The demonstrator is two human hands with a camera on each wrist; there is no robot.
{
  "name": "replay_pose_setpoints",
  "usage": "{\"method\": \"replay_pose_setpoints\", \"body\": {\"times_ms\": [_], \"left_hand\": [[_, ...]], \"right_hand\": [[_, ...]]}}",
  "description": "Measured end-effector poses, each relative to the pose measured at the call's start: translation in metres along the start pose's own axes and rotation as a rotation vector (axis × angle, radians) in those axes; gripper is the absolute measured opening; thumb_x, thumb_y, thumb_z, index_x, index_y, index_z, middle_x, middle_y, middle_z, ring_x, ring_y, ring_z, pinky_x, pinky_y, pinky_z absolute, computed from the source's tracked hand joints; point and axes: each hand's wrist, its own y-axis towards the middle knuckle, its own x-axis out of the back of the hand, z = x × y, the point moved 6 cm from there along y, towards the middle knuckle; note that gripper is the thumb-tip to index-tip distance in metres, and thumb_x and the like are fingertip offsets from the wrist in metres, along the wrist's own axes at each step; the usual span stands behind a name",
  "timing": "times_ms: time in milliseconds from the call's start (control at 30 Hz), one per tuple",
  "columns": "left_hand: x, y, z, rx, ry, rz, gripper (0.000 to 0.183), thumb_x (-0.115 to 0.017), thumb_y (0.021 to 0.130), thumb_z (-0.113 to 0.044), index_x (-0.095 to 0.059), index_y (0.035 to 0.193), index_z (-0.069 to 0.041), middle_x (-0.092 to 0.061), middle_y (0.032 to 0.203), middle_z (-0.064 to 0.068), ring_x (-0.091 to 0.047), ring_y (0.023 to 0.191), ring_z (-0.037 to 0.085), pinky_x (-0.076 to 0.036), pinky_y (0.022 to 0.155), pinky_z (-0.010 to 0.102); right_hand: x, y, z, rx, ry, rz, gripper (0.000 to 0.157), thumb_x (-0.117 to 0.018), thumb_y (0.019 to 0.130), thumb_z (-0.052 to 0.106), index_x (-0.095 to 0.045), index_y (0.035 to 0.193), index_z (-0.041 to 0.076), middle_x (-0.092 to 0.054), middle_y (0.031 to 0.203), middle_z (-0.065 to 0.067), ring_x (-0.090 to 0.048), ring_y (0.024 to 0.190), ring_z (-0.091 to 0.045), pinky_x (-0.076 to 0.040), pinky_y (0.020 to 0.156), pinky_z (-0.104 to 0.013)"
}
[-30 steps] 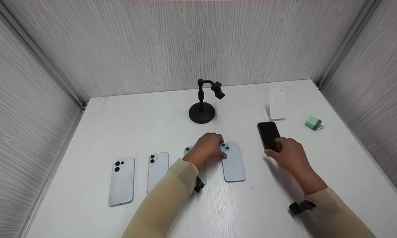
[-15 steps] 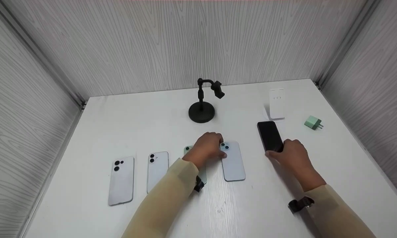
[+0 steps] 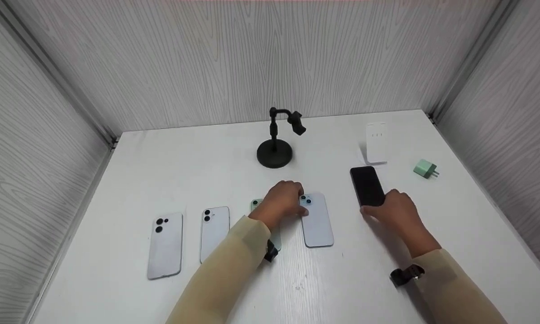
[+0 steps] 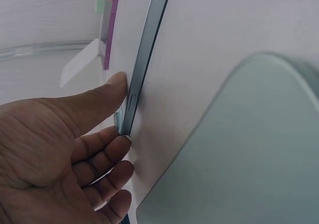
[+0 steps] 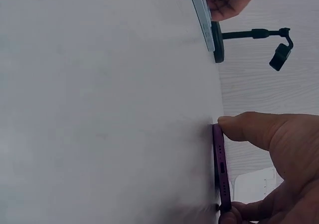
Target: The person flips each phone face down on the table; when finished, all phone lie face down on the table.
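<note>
My left hand (image 3: 281, 202) is at the camera end of a pale blue smartphone (image 3: 318, 225) lying back up. In the left wrist view, the thumb (image 4: 117, 87) lies against that phone's edge while curled fingers touch its top corner. My right hand (image 3: 395, 211) grips the near end of a purple-framed smartphone (image 3: 368, 185), black screen up. The right wrist view shows this phone's bottom edge (image 5: 222, 167) between thumb and fingers, close to the table. Partly hidden under my left forearm is a pale green smartphone (image 3: 276, 236).
Two more pale smartphones, one with two lenses (image 3: 215, 229) and one with three lenses (image 3: 165, 247), lie at left. Behind stands a black round-based stand (image 3: 274, 154). Near the right side are a white folding stand (image 3: 377, 143) and a green charger plug (image 3: 426, 168). Panels wall the table.
My right hand has shifted slightly toward the near end of the purple-framed smartphone, so more of its screen shows. My left hand stays in place on the pale blue smartphone.
</note>
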Motion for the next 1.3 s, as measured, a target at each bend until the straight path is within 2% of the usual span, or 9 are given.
{"method": "replay_pose_setpoints", "body": {"times_ms": [100,267,400,533,667,733,867,1033,1300], "left_hand": [[-0.001,0.000,0.000,0.006,-0.008,0.003,0.051,-0.093,0.090,-0.028,-0.072,0.132,-0.007,-0.073,0.124,0.007,-0.062,0.117,0.023,-0.053,0.109,0.040],[-0.001,0.000,0.001,0.005,-0.006,0.001,0.049,-0.092,0.090,-0.028,-0.072,0.130,-0.007,-0.073,0.124,0.007,-0.062,0.118,0.025,-0.053,0.108,0.040],[-0.003,0.001,0.002,0.007,0.006,0.005,0.049,-0.092,0.090,-0.029,-0.073,0.130,-0.008,-0.073,0.124,0.007,-0.063,0.119,0.025,-0.053,0.108,0.040],[-0.004,0.002,0.002,0.020,0.016,0.010,0.049,-0.092,0.091,-0.030,-0.073,0.131,-0.010,-0.073,0.125,0.005,-0.062,0.119,0.023,-0.053,0.108,0.039],[-0.004,0.002,0.001,0.020,0.016,0.011,0.050,-0.092,0.090,-0.030,-0.073,0.131,-0.009,-0.073,0.125,0.006,-0.062,0.120,0.024,-0.053,0.109,0.040],[-0.004,0.001,0.000,0.013,0.016,0.012,0.050,-0.092,0.090,-0.029,-0.073,0.131,-0.009,-0.073,0.126,0.006,-0.062,0.122,0.025,-0.052,0.109,0.040],[-0.003,0.001,0.000,-0.002,0.011,0.009,0.049,-0.092,0.090,-0.028,-0.073,0.130,-0.008,-0.073,0.126,0.007,-0.063,0.122,0.026,-0.052,0.110,0.041],[-0.001,0.000,0.001,-0.006,0.013,-0.002,0.047,-0.093,0.089,-0.029,-0.073,0.127,-0.008,-0.073,0.123,0.007,-0.063,0.120,0.026,-0.053,0.108,0.041],[0.000,0.000,0.001,0.009,0.008,0.014,0.052,-0.092,0.090,-0.028,-0.072,0.133,-0.007,-0.073,0.127,0.008,-0.063,0.122,0.026,-0.052,0.110,0.041]], "right_hand": [[0.000,0.001,-0.004,-0.013,0.043,0.003,0.090,-0.083,0.090,0.051,-0.056,0.133,-0.023,-0.064,0.125,-0.039,-0.063,0.104,-0.041,-0.056,0.083,-0.049],[0.001,0.002,-0.007,-0.018,0.065,0.002,0.078,-0.084,0.090,0.048,-0.063,0.124,-0.019,-0.066,0.118,-0.032,-0.061,0.096,-0.036,-0.050,0.072,-0.038],[0.002,0.001,-0.006,-0.004,0.054,-0.004,0.074,-0.084,0.089,0.048,-0.066,0.117,-0.017,-0.067,0.115,-0.032,-0.061,0.092,-0.035,-0.048,0.070,-0.037],[0.004,0.000,-0.008,0.012,0.047,0.001,0.072,-0.080,0.092,0.046,-0.065,0.121,-0.019,-0.068,0.119,-0.035,-0.062,0.096,-0.038,-0.053,0.077,-0.044],[0.009,-0.002,-0.013,0.007,0.075,-0.003,0.063,-0.071,0.100,0.038,-0.065,0.128,-0.018,-0.067,0.128,-0.038,-0.065,0.112,-0.047,-0.056,0.093,-0.055],[0.013,-0.005,-0.015,-0.001,0.104,-0.024,0.058,-0.069,0.102,0.035,-0.067,0.129,-0.016,-0.068,0.131,-0.036,-0.066,0.118,-0.049,-0.056,0.096,-0.057],[0.023,-0.018,-0.012,-0.002,0.159,-0.096,0.047,-0.070,0.101,0.033,-0.074,0.122,-0.009,-0.075,0.121,-0.028,-0.070,0.108,-0.042,-0.057,0.084,-0.047],[0.031,-0.041,-0.001,0.029,0.123,-0.184,0.033,-0.070,0.097,0.030,-0.077,0.105,0.000,-0.079,0.099,-0.017,-0.070,0.084,-0.029,-0.050,0.064,-0.035],[0.032,-0.070,-0.003,0.026,0.059,-0.163,0.025,-0.070,0.093,0.026,-0.074,0.097,0.001,-0.076,0.089,-0.013,-0.065,0.073,-0.025,-0.046,0.056,-0.035]]}}
